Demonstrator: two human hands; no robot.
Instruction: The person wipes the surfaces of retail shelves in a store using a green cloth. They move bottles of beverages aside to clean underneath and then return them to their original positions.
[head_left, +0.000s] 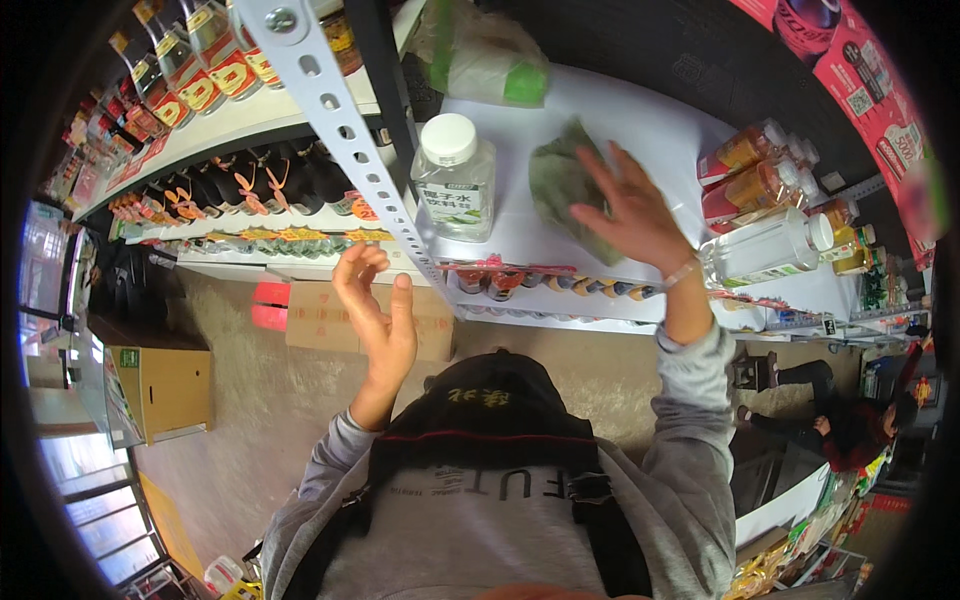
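Observation:
A grey-green cloth (568, 187) lies crumpled on the white shelf (517, 135). Over its right part is my right hand (630, 202), fingers spread; whether the palm presses on the cloth cannot be told. My left hand (379, 311) hangs in the air in front of the shelf unit, fingers curled apart with nothing in them. To the left of the cloth a clear plastic bottle with a white cap (454, 180) stands upright. Another clear bottle with a white cap (765, 251) is just right of my right wrist.
A perforated metal upright (346, 133) divides the shelves. Glass bottles (202, 67) fill the upper left shelf. Juice bottles (750, 180) stand at the right, a plastic bag (491, 56) at the back. A cardboard box (330, 319) lies on the floor. Another person (847, 427) sits at far right.

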